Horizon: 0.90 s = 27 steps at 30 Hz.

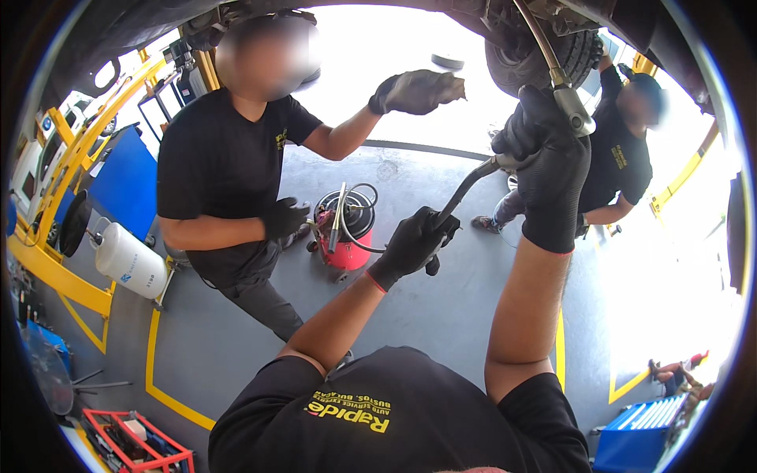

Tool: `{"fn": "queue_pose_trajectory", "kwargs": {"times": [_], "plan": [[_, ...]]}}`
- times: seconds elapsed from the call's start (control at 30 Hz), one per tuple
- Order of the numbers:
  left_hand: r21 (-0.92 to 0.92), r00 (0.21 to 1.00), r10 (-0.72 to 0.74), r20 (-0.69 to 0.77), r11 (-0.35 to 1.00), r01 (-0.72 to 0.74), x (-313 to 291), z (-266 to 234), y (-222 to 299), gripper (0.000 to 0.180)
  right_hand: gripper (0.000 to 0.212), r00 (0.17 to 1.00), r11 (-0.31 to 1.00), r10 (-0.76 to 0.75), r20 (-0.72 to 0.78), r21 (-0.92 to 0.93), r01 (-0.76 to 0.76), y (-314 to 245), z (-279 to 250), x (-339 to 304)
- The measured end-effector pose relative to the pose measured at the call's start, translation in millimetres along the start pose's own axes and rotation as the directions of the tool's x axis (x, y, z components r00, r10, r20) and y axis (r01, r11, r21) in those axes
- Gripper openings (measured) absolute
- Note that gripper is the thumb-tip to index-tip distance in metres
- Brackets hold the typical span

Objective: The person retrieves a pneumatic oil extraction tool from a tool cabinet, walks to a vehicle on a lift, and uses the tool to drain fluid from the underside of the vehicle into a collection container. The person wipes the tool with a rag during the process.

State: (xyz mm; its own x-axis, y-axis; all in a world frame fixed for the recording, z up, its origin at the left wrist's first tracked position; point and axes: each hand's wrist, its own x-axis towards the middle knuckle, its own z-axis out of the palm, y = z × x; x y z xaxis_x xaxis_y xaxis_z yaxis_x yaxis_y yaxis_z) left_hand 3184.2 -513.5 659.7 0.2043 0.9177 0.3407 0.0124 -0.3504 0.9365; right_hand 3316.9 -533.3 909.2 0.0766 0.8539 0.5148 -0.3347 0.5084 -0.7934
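In a black glove, my right hand (546, 162) is raised under the vehicle and wrapped round a metal grease gun (573, 110). A thin metal pipe (538, 35) rises from the gun toward the underside. My left hand (414, 248), also gloved in black, grips the dark hose (467, 189) that joins the gun at its lower end. The hose continues toward a red drum with a black top (344, 236) on the floor. The gun's handle is mostly hidden by my right fingers, and the pipe's far tip is out of sight.
A co-worker (229, 158) stands at the left, one dirty-gloved hand (422, 92) raised. Another co-worker (619, 146) reaches to a tire (540, 63) at the right. A white tank (130, 260), yellow lift post (59, 272), red tool rack (138, 441) and blue cabinet (635, 441) stand around.
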Motion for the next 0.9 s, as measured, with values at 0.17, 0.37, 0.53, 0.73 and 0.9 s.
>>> {"fn": "queue_pose_trajectory", "kwargs": {"times": [0.17, 0.37, 0.53, 0.73, 0.9], "plan": [[0.001, 0.990, -0.132, 0.045, 0.991, 0.132, 0, -3, 1, 0.017, 0.016, 0.999, 1.000, 0.003, -0.042, -0.028, -0.004, 0, 0, 3], [0.190, 0.998, 0.040, 0.052, 0.981, -0.049, -2, 1, 13, 0.026, 0.011, 0.999, 1.000, -0.002, -0.041, -0.026, 0.001, -5, -2, 2], [0.056, 1.000, -0.017, -0.026, 0.998, 0.019, -5, 7, 18, 0.042, 0.007, 1.000, 1.000, 0.006, 0.009, -0.019, -0.006, -11, -5, 5], [-0.114, 0.998, -0.066, 0.014, 0.991, 0.067, -7, 9, 13, 0.025, 0.008, 0.999, 0.999, -0.009, 0.052, 0.031, 0.007, -11, -11, 9], [-0.209, 0.994, -0.055, 0.093, 0.975, 0.074, -7, 6, 5, 0.014, 0.011, 0.999, 1.000, -0.007, 0.051, -0.022, 0.008, -13, -8, 9]]}}
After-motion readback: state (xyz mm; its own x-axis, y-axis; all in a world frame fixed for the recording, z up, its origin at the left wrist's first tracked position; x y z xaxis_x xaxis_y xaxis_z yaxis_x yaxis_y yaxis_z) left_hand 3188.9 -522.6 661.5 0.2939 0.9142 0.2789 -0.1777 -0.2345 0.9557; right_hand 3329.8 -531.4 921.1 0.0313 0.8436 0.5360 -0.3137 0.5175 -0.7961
